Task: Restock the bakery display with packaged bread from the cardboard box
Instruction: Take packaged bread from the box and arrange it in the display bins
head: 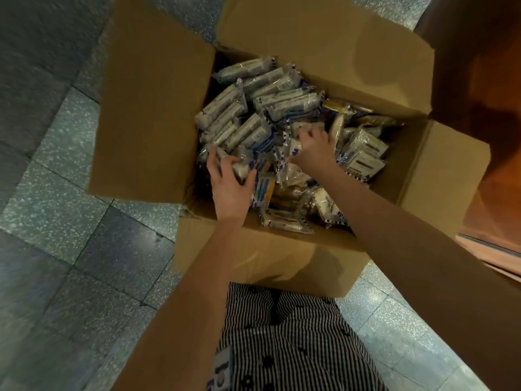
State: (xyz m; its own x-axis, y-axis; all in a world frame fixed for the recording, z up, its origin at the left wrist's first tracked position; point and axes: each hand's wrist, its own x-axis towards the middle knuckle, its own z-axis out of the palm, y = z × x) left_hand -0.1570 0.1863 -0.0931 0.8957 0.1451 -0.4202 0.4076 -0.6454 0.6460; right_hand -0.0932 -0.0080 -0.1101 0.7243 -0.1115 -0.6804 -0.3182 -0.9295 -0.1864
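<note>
Tiled floor [56, 170], open cardboard box [152, 114]; left hand [229, 187] grips bread pack [243, 167], right hand [314, 149] pinches second pack [295, 145]; lift gently, avoid squashing.

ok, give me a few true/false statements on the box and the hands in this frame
1. The cardboard box has its flaps open. True.
2. The box is nearly empty. False: it is packed with bread packets.
3. The left hand and the right hand are both in the box. True.
4. The box stands on a table. False: it stands on the tiled floor.
</note>
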